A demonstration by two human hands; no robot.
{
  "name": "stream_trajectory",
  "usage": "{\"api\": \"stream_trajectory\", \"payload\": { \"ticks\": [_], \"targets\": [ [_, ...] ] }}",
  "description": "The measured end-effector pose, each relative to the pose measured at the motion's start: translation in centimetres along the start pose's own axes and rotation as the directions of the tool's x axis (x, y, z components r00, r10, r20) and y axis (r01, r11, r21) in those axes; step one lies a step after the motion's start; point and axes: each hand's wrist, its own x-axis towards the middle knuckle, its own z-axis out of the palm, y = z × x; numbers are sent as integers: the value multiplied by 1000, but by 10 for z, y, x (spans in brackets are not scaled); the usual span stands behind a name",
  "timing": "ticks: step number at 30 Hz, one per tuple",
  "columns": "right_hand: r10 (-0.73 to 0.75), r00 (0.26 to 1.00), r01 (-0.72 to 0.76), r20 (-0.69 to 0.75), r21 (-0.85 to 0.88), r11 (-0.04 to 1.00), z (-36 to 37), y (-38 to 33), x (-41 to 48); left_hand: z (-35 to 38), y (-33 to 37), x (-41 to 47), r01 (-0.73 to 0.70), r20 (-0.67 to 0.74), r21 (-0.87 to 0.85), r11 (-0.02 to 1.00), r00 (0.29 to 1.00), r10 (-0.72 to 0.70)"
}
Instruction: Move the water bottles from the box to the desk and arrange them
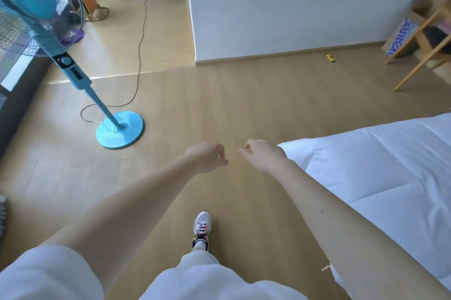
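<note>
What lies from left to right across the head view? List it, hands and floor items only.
blue fan → left hand → right hand → small yellow object on the floor → cardboard box by the wall

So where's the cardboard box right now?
The cardboard box sits on the floor at the far right of the head view, against the white wall, partly behind a wooden frame.

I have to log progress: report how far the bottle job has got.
Done: nothing visible, no water bottle or desk in view. In hand: nothing; left hand and right hand hang empty, loosely curled, over the floor. Left: all of it, starting at the cardboard box by the far wall, behind wooden legs.
</note>
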Motion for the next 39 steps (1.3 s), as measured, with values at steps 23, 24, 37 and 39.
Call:
{"api": "stream_trajectory", "payload": {
  "ticks": [23, 24, 37, 39],
  "targets": [
    [150, 989, -150, -15, -74, 986, -115, -57, 255, -172, -81, 245, -161, 60, 90, 983, 986, 157],
    [149, 989, -149, -12, -79, 986, -119, -54, 264, -176, -80, 253, -157, 64, 93, 983, 986, 152],
    [86, 995, -89, -51, -57, 994, -213, 31, 409, -278, -8, 401, -138, 54, 181, 974, 990, 130],
    [93, 993, -96, -68, -55, 994, -236, 55, 429, -294, 18, 427, -151, 53, 199, 968, 988, 144]
  ]
}}
